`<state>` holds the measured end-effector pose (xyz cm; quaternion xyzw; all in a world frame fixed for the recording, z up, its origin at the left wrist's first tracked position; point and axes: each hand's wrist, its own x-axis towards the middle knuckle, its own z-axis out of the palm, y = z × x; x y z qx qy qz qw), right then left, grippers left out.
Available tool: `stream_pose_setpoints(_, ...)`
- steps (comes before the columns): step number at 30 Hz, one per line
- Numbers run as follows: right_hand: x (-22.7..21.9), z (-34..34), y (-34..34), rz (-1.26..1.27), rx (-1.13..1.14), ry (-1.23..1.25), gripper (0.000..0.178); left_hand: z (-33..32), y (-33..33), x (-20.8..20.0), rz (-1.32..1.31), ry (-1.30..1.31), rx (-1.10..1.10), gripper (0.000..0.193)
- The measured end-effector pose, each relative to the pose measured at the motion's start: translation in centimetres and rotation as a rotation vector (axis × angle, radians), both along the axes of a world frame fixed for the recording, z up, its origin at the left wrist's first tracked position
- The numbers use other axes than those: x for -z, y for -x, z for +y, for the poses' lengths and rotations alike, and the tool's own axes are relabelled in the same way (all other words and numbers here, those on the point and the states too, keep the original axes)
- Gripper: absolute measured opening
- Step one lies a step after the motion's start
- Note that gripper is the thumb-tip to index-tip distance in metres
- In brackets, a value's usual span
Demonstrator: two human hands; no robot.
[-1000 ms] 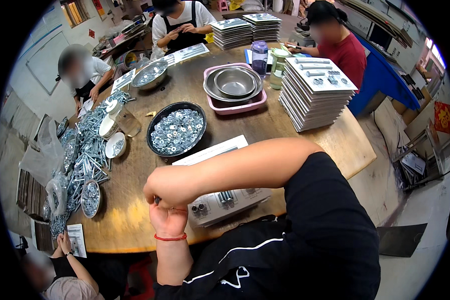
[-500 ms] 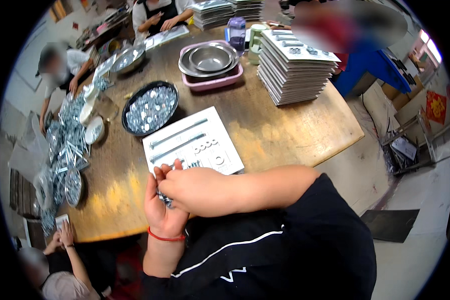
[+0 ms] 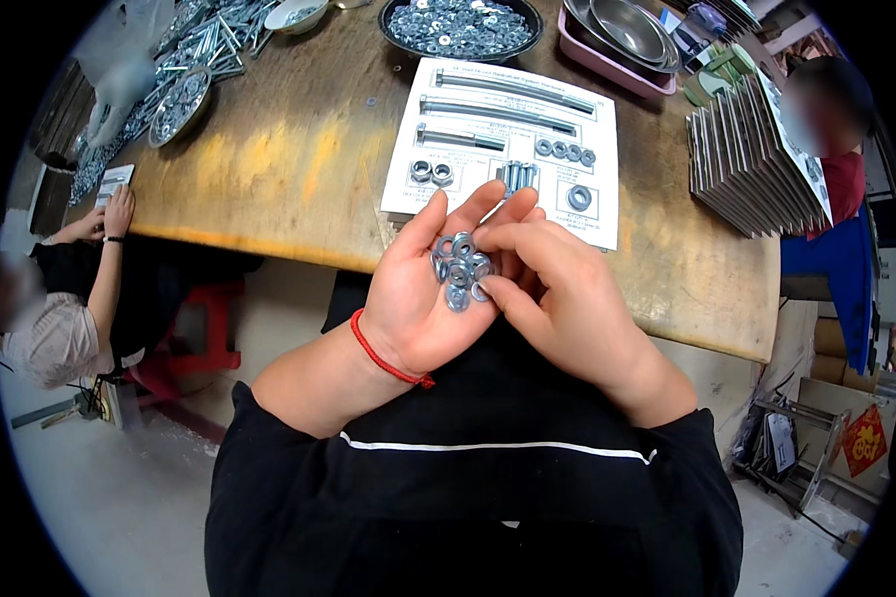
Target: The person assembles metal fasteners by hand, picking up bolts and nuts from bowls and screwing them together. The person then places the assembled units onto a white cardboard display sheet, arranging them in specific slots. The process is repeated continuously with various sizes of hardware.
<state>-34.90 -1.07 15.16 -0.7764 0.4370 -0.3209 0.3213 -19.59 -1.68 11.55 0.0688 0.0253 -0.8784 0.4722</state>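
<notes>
My left hand (image 3: 408,298), palm up with a red cord at the wrist, cradles a small heap of silver washers (image 3: 458,261). Over its fingers reaches my right hand (image 3: 558,284), thumb and forefinger on a washer (image 3: 480,292) at the heap's edge; its other fingers curl partly out of sight. Just beyond both hands, a white printed card (image 3: 508,95) lies at the table's near edge. On it are long bolts (image 3: 498,117), two nuts (image 3: 432,173), a cluster of short bolts (image 3: 520,177), a row of washers (image 3: 564,152) and a single ring (image 3: 579,197).
On the wooden table (image 3: 299,129) sit a black bowl of washers (image 3: 458,28), a pink basin (image 3: 607,60) with metal bowls, and a stack of cards (image 3: 752,159) at right. Loose bolts (image 3: 204,45) and a dish (image 3: 181,107) lie left. Another person's hands (image 3: 110,219) work there.
The view has turned, so the card shows closer and squarer. My right hand, which covered the left palm, has drawn back to the right, and the washers in the palm now show.
</notes>
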Motion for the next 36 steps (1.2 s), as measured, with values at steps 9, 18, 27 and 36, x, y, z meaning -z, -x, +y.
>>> stream_pose_setpoints(9, -0.1, -0.6, -0.8, -0.121, 0.064, -0.17, 0.012, -0.2, -0.3, 0.8, -0.005, 0.004, -0.046, 0.038)
stream_pose_setpoints(18, -0.3, -0.8, -2.1, -0.022, -0.028, -0.061, 0.02, -0.3, -0.8, 0.4, -0.108, 0.066, -0.052, 0.04)
stream_pose_setpoints(27, -0.5, -1.4, -2.4, 0.022, -0.112, -0.219, 0.021, -0.3, -1.1, 1.0, -0.062, 0.076, -0.048, 0.047)
stream_pose_setpoints(36, -0.2, -2.2, -2.7, 0.047, -0.184, -0.149, 0.02, -0.7, -1.4, 1.3, -0.094, 0.06, 0.007, 0.052)
